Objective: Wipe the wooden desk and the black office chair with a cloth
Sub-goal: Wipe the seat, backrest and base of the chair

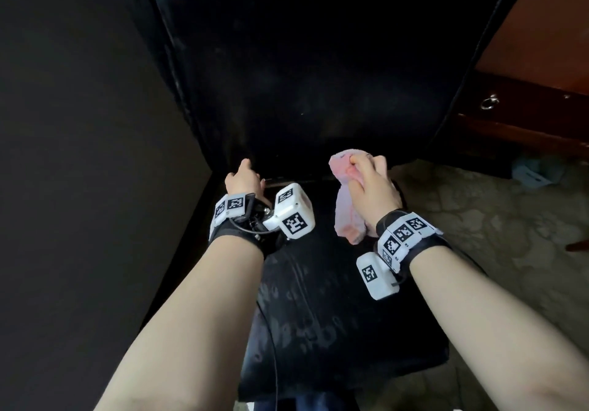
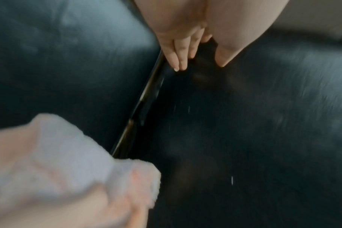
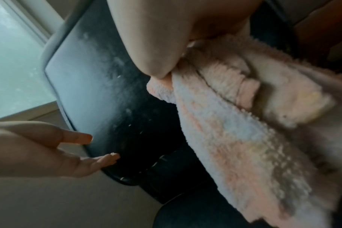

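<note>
The black office chair (image 1: pixel 306 75) fills the middle of the head view, its dusty backrest upright and its seat (image 1: pixel 334 315) below my arms. My right hand (image 1: pixel 369 181) grips a bunched pink cloth (image 1: pixel 347 206) just in front of the backrest's lower right part, with the cloth's tail hanging down. In the right wrist view the fluffy cloth (image 3: pixel 234 123) hangs from under my thumb. My left hand (image 1: pixel 243 176) is open, its straight fingers (image 2: pixel 178 55) at the gap between backrest and seat on the left. The wooden desk (image 1: pixel 548 34) shows at the upper right.
A desk drawer front with a ring pull (image 1: pixel 489 103) lies right of the chair. Patterned floor (image 1: pixel 478 219) spreads to the right, with a small bluish object (image 1: pixel 532 171) under the desk. A dark wall (image 1: pixel 79 155) stands close on the left. A window (image 3: pixel 14 61) lies beyond the backrest.
</note>
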### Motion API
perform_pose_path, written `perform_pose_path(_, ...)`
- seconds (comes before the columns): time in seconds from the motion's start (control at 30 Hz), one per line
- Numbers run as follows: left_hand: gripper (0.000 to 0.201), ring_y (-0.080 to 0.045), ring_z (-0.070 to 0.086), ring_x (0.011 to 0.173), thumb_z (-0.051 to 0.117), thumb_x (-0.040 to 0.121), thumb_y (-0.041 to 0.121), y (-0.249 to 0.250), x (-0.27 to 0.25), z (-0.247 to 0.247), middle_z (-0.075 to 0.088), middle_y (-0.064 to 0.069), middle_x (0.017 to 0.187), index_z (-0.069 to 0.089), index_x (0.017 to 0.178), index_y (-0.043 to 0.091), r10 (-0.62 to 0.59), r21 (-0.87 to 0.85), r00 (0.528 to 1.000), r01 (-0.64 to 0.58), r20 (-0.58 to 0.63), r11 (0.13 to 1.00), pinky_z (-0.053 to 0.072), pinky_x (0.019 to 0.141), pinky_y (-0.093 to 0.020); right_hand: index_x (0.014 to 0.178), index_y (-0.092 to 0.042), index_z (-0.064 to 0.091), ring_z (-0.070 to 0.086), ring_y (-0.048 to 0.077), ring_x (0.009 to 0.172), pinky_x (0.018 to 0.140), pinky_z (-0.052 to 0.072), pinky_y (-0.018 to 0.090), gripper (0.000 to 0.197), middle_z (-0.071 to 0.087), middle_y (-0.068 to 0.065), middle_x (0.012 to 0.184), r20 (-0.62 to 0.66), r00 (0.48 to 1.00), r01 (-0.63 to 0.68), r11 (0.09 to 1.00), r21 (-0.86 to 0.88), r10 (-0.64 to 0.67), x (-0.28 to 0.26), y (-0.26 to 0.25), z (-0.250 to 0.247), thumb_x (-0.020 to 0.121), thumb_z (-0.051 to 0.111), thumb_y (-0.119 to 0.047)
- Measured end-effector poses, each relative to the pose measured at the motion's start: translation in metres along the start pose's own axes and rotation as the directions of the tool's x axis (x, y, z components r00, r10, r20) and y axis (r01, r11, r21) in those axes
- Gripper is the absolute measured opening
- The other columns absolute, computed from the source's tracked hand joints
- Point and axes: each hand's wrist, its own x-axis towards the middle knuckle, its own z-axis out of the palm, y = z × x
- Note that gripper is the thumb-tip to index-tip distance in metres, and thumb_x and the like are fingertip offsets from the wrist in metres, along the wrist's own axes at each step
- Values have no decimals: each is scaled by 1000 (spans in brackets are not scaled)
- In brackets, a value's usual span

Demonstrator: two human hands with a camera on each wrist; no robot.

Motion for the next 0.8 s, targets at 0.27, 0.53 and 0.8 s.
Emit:
perform_pose_path(0.27, 47, -7, 51, 72, 43, 96, 6, -7, 49, -72, 53, 1, 83, 36, 142, 10, 157, 30, 980, -161, 119, 986, 46, 72, -20, 130, -31, 41, 52, 18, 92, 77, 50, 36, 42, 32, -4, 124, -59, 994, 97, 995, 33, -95, -38, -43, 56, 91, 44, -16)
perform_pose_path(0.53, 59, -15, 45, 129, 49, 87, 39, -18, 105, -87, 47, -1, 141, 37, 143, 25, 292, 164, 926, -335, 240, 928, 34, 111, -37, 128, -29, 44, 52, 19, 94, 75, 44, 32, 43, 32, -3, 128, -5, 963, 269, 962, -53, -270, -32, -35, 108, 89, 45, -13)
perform_pose_path(0.8, 60, -17, 31, 138, 28, 93, 63, -34, 149, -68, 40, 7, 144, 32, 142, 28, 429, 127, 823, -503, 373, 855, 17, 117, -38, 128, -34, 50, 48, 19, 108, 93, 41, 35, 45, 37, -5, 126, 39, 869, 495, 865, -85, -493, -7, -17, 162, 88, 48, -15)
